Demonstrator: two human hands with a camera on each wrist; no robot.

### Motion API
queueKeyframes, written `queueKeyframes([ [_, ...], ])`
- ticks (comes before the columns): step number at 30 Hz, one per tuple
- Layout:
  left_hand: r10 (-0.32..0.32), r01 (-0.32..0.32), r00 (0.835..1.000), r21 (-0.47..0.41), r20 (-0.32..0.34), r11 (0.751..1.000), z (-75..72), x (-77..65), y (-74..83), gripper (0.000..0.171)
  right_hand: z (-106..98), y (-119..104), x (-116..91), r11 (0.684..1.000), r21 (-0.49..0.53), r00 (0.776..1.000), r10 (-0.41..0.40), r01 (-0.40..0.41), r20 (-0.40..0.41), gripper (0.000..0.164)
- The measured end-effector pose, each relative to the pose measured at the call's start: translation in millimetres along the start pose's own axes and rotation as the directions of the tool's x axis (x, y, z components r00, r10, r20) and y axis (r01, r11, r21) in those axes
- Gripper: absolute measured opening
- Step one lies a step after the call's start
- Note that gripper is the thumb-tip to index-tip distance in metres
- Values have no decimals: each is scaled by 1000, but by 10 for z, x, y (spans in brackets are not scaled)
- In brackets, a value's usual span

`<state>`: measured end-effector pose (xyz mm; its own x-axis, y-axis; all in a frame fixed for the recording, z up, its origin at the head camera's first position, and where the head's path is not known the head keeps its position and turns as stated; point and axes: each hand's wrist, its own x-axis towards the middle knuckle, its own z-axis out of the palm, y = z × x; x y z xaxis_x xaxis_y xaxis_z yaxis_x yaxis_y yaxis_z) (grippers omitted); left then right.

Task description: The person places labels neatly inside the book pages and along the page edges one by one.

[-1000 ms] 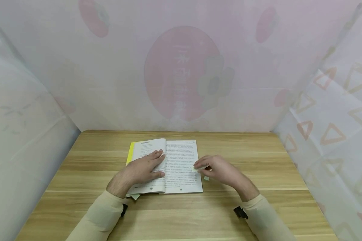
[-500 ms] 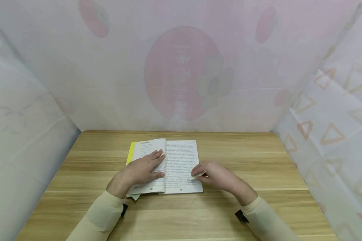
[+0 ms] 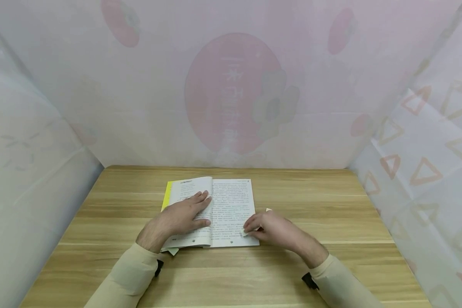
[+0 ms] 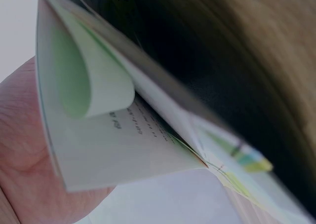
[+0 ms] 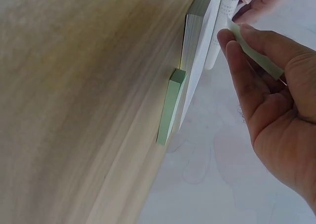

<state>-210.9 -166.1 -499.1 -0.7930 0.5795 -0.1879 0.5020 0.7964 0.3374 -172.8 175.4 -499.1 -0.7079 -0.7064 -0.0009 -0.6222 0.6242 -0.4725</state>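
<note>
An open book lies on the wooden table, its left-hand pages bulging up from the spine. My left hand rests on the left page with fingers spread, the thumb near the spine. Over the right page's lower outer edge, my right hand pinches a pale green sticky note between thumb and fingers. The note bends slightly and stands off the page in the right wrist view. Beside the book's edge is a green sticky note pad, mostly hidden behind my right hand in the head view.
A curled green sticky note hangs among the lifted pages on the left, its corner poking out below the book. The book's yellow cover edge shows at left. Printed cloth walls surround the wooden table.
My right hand has moved down along the right page's outer edge, carrying the sticky note. The pad's corner now shows above the hand. My left hand stays put.
</note>
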Motion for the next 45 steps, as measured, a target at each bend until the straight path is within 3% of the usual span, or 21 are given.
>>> queueKeyframes([
  [18,-2,2,1000,-6,-2,1000,0,-17,10,85,128,-15,-38,999,-8,999,-50,50,-3,13],
  [45,12,-12,1000,1,-6,1000,-8,6,20,85,153,-10,-70,999,-10,999,-37,37,18,14],
])
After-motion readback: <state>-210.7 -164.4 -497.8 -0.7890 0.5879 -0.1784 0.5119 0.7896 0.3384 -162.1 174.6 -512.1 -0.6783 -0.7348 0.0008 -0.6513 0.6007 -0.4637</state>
